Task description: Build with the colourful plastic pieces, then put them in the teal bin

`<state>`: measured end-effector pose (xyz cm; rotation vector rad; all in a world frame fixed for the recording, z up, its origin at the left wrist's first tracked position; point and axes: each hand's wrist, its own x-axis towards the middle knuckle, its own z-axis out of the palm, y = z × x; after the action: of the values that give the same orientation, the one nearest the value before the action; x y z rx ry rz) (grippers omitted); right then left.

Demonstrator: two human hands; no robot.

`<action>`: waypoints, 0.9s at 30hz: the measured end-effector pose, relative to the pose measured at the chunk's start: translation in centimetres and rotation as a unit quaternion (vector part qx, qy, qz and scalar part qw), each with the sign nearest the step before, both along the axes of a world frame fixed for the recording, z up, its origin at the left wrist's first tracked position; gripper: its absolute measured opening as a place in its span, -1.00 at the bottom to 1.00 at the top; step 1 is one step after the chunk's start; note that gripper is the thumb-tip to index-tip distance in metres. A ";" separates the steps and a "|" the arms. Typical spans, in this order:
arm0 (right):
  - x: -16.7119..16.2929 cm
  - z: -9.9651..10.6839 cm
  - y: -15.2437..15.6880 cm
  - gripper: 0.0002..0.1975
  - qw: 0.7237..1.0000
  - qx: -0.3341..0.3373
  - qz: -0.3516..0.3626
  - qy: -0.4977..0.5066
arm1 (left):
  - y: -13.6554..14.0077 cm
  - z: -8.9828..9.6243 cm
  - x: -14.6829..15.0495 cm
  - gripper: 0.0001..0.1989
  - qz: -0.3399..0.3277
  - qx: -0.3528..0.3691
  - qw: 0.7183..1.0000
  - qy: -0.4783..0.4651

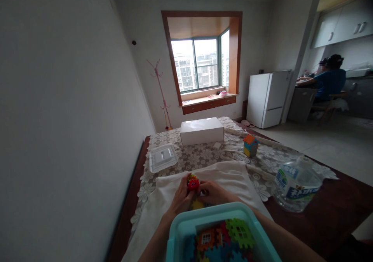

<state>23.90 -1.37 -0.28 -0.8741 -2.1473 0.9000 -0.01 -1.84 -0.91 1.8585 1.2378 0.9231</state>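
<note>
Lace-covered bench along a bare wall, window beyond.
Just past the teal bin, over the cream cloth, the left hand and right hand both pinch a small red block piece; I'd line the teeth up squarely, then press evenly. A finished block house stands farther back.

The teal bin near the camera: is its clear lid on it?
No. The teal bin is open, showing colourful blocks inside, and the clear lid lies apart on the lace tablecloth.
</note>
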 end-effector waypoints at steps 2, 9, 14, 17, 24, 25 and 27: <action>0.2 -0.1 0.4 -0.91 0.997 -0.052 -0.014 0.055 | 0.0 0.0 0.0 -0.24 -0.002 0.003 1.000 -0.003; 0.3 -0.7 1.4 -0.81 0.986 -0.094 -0.090 0.105 | 0.3 0.0 -0.2 -0.30 0.004 -0.014 1.000 -0.027; -0.1 -0.8 1.1 -0.89 0.989 -0.070 -0.107 0.073 | 0.1 0.4 0.1 -0.24 -0.004 0.007 1.000 0.006; 0.2 -0.4 1.0 -0.95 0.992 -0.061 -0.106 0.041 | 0.1 0.2 0.2 -0.20 -0.008 0.037 0.999 0.021; 1.8 1.7 0.1 -0.72 0.992 0.020 -0.023 -0.118 | 0.6 -0.5 0.1 -0.25 -0.006 0.045 0.999 0.004; 1.8 1.8 -0.2 -0.75 0.990 0.029 -0.010 -0.137 | 0.6 -0.5 0.1 -0.25 -0.005 0.043 0.999 0.005; 1.6 1.9 -0.5 -0.77 0.987 0.034 0.004 -0.155 | 0.6 -0.4 0.1 -0.25 -0.003 0.036 0.999 0.007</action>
<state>25.48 -1.89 1.66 -1.0259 -2.4315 0.7272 0.06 -1.27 -1.33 1.9275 1.2209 0.9638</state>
